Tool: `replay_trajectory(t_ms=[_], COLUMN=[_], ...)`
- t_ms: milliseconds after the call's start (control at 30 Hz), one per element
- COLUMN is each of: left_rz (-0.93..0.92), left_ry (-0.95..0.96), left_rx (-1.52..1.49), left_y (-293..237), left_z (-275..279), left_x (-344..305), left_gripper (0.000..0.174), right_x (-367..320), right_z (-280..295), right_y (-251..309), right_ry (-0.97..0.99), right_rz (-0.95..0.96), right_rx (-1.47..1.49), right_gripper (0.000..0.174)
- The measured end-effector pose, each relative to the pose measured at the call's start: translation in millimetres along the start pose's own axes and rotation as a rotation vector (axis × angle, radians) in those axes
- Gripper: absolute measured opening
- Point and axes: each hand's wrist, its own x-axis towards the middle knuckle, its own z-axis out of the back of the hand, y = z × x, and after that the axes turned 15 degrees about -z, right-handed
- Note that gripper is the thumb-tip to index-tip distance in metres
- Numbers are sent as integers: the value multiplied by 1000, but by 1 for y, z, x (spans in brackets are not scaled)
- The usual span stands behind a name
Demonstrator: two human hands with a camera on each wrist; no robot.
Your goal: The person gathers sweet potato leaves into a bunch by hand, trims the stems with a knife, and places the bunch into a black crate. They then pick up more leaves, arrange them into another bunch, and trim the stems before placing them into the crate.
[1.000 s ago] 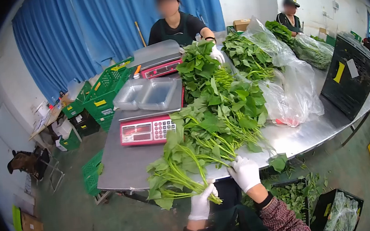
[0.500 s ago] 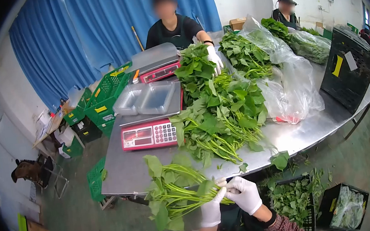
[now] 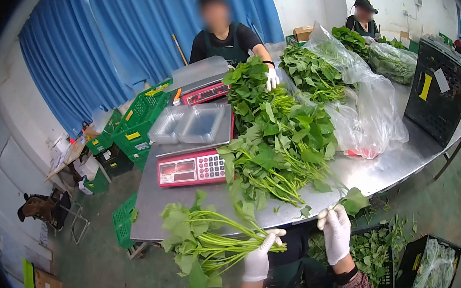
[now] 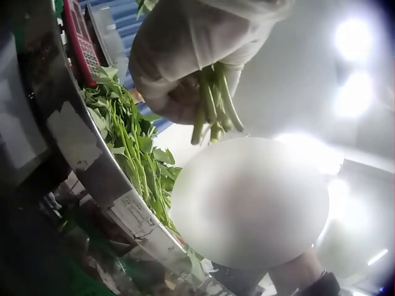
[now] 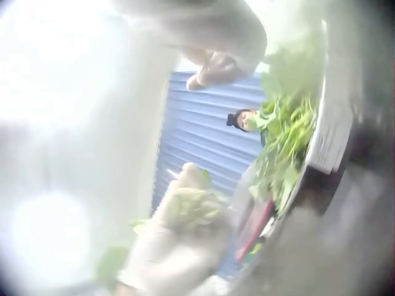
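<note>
My gloved left hand [image 3: 259, 260] grips a bunch of leafy green stems [image 3: 219, 241] at its cut ends, with the leaves spreading left past the table's front edge. In the left wrist view, stem ends [image 4: 216, 108] stick out below the curled fingers of the left hand [image 4: 191, 55]. The gloved right hand [image 3: 338, 237] is raised at the table edge, fingers loosely bent, with nothing visible in them. Just beside its fingers is a loose leaf [image 3: 355, 202]. The right wrist view shows the right hand [image 5: 216, 43] above the left hand [image 5: 179, 246], apart from it.
A large pile of greens [image 3: 282, 149] covers the middle of the metal table [image 3: 161, 211]. Left of it, clear trays [image 3: 200, 123] sit on a red scale [image 3: 191, 169]. Plastic bags [image 3: 366, 111] lie right. Across, a person [image 3: 224, 42] touches the greens. Crates stand below.
My right hand has left the bunch and moved right along the table edge. The left hand still grips the bunch, which was drawn away from the pile and turned more sideways.
</note>
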Motion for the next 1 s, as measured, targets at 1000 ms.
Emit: replay_trajectory(t_ms=[1000], left_rz=[223], left_ry=[157], left_rx=[-452], left_y=[0], left_z=[-11], left_x=[-21], left_gripper=[25], right_x=[13], right_z=[-15], right_y=[22], right_ry=[508], right_rz=[-135], right_rx=[-586], right_gripper=[37])
